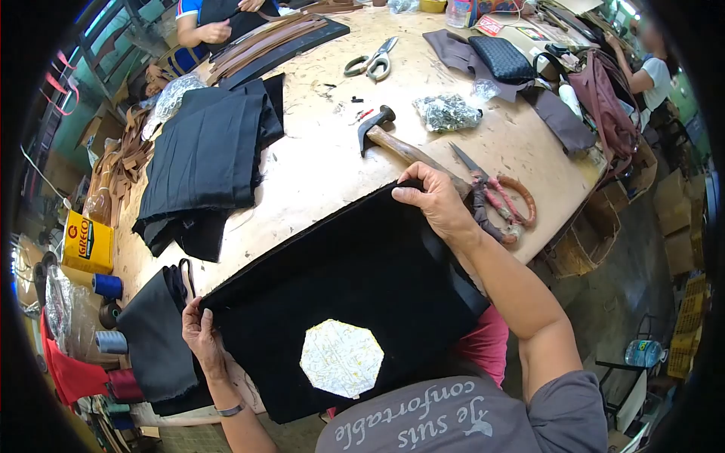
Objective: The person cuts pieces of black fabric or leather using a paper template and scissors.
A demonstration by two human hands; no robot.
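Note:
A wide piece of black fabric (332, 279) is stretched between my two hands, its lower part hanging over my lap. At its left corner, my left hand (204, 340) pinches the edge between thumb and fingers. My right hand (438, 202) grips the upper right corner the same way. A white eight-sided patch (342, 358) with a yellowish rim lies on the fabric's lower part. Just beyond my right hand are a hammer (400, 143) with a wooden handle and scissors (495, 192) with wrapped handles.
Stacked black cloth (208, 151) lies at the left, with more dark cloth (158, 336) nearer me. Thread spools (112, 342) and a yellow can (88, 241) line the left edge. Further back are metal shears (371, 60) and a plastic bag (447, 113). Two other people work across the table.

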